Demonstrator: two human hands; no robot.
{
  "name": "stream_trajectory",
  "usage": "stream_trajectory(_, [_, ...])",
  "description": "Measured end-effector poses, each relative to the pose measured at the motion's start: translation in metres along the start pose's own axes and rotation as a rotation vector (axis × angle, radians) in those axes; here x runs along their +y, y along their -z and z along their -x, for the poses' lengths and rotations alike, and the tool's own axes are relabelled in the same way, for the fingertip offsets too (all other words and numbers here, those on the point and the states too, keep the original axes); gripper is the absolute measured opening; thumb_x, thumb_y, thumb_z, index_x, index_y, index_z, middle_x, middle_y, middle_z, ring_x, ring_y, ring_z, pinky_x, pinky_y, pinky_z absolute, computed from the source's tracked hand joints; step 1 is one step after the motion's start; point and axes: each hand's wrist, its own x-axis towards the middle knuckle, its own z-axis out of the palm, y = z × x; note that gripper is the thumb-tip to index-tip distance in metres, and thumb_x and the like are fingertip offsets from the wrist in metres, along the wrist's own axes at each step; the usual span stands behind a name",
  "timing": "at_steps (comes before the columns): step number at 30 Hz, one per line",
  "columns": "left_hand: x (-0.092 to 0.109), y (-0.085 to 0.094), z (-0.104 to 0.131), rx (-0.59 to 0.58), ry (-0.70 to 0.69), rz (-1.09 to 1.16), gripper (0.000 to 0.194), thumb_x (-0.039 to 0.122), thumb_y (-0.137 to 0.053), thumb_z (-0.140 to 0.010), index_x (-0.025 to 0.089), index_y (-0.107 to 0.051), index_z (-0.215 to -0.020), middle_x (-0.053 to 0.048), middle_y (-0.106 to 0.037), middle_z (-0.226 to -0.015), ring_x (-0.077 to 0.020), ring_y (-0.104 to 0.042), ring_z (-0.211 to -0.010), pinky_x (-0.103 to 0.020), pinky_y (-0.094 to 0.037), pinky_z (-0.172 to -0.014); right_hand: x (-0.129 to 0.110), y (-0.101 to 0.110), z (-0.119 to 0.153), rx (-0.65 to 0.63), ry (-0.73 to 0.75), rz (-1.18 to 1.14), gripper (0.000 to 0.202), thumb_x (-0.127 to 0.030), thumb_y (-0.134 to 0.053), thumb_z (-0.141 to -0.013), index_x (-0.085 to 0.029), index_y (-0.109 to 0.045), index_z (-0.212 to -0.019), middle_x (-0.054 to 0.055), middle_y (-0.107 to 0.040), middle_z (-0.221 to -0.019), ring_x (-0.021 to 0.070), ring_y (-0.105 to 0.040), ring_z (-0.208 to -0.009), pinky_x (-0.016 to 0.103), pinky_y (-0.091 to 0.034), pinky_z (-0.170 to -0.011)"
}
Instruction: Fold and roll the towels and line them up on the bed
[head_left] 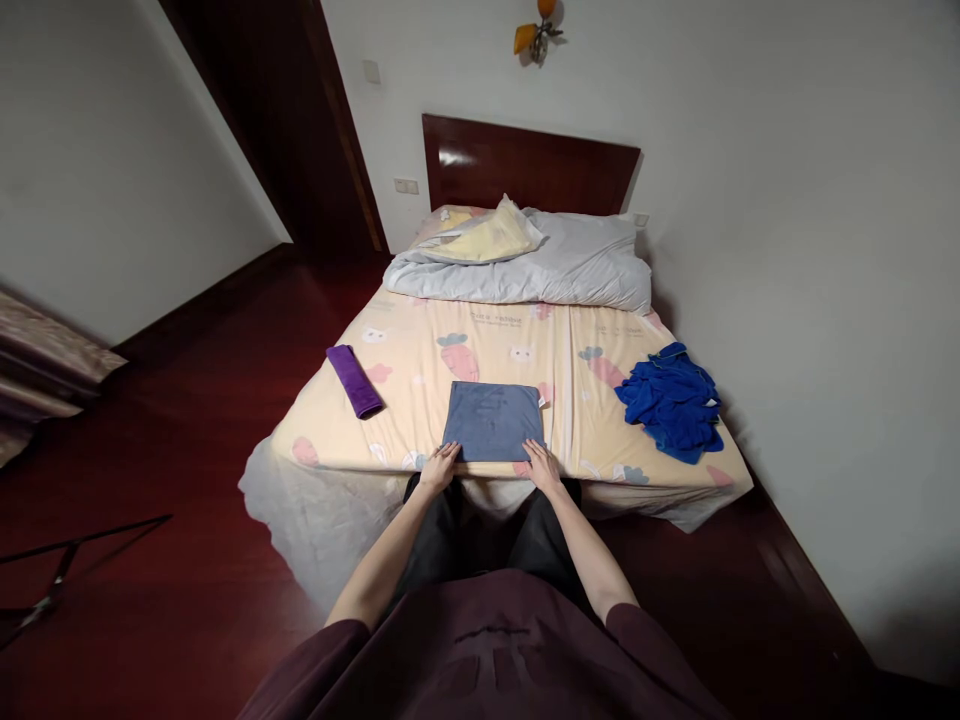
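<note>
Grey-blue cloth point(493, 422), likely squaring-up: left hand point(440, 467), right hand point(541, 465) at near corners, fingers half-open, grip unclear; lifting needs pinching.

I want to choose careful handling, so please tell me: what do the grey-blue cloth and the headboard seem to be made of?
Grey-blue cloth: probably soft microfibre, matte; darker smudges mark its brushed-looking surface.
Headboard: likely varnished or lacquered wood, dark red-brown; a bright reflection shows gloss.
</note>
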Motion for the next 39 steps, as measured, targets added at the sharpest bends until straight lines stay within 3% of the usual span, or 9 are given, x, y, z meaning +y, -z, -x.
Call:
stream_trajectory(7, [0.013, 0.01, -0.013, -0.022, 0.086, -0.169, 0.052, 0.005, -0.047, -0.092, 0.021, -0.052, -0.141, -0.017, -0.064, -0.136, -0.0248, -0.065, -0.12, -0.043, -0.035, -0.118, -0.004, -0.003, -0.013, -0.013, -0.149, 0.105, 0.065, 0.006, -0.042, -0.085, -0.022, -0.064, -0.14, 0.008, -0.059, -0.149, 0.0184, -0.053, -0.142, 0.038, -0.032, -0.125])
stream_trajectory(11, [0.014, 0.012, -0.017, -0.035, 0.106, -0.213, 0.046, 0.006, -0.048, -0.094, 0.021, -0.056, -0.137, -0.016, -0.068, -0.121, -0.0244, -0.067, -0.11, -0.041, -0.041, -0.112, -0.008, 0.0, -0.018, -0.03, -0.237, 0.182, 0.06, 0.004, -0.039, -0.091, -0.021, -0.065, -0.139, 0.009, -0.059, -0.149, 0.019, -0.058, -0.137, 0.032, -0.037, -0.12])
stream_trajectory(23, [0.012, 0.018, -0.003, -0.082, -0.04, -0.197, 0.051, 0.001, -0.044, -0.091, 0.021, -0.059, -0.135, -0.017, -0.063, -0.138, -0.0247, -0.062, -0.125, -0.038, -0.043, -0.11, -0.012, 0.01, -0.006, -0.113, -0.178, 0.259, 0.057, 0.003, -0.041, -0.094, -0.027, -0.069, -0.133, 0.007, -0.067, -0.14, 0.0206, -0.064, -0.128, 0.043, -0.024, -0.126])
stream_trajectory(26, [0.006, 0.017, 0.006, -0.106, -0.04, -0.168, 0.049, 0.002, -0.046, -0.091, 0.022, -0.061, -0.134, -0.016, -0.064, -0.137, -0.0249, -0.065, -0.12, -0.037, -0.046, -0.106, -0.012, 0.016, 0.005, -0.13, -0.165, 0.24, 0.052, 0.0, -0.048, -0.092, -0.025, -0.072, -0.131, 0.01, -0.073, -0.13, 0.0242, -0.068, -0.121, 0.042, -0.028, -0.124])
stream_trajectory(32, [-0.006, 0.015, 0.014, -0.108, 0.017, -0.102, 0.055, 0.004, -0.051, -0.09, 0.024, -0.061, -0.14, -0.014, -0.07, -0.129, -0.0264, -0.069, -0.112, -0.036, -0.05, -0.099, -0.006, 0.025, 0.016, -0.109, -0.235, 0.133, 0.053, -0.005, -0.06, -0.084, -0.026, -0.073, -0.131, 0.009, -0.076, -0.123, 0.028, -0.069, -0.118, 0.037, -0.049, -0.106])
stream_trajectory(39, [-0.019, 0.017, 0.017, -0.089, 0.006, -0.007, 0.074, -0.006, -0.048, -0.077, 0.021, -0.06, -0.144, -0.008, -0.068, -0.138, -0.0203, -0.065, -0.126, -0.028, -0.046, -0.109, 0.015, 0.019, 0.016, 0.015, -0.218, -0.094, 0.065, 0.005, -0.053, -0.069, -0.027, -0.077, -0.12, 0.004, -0.077, -0.121, 0.0227, -0.071, -0.116, 0.033, -0.052, -0.106])
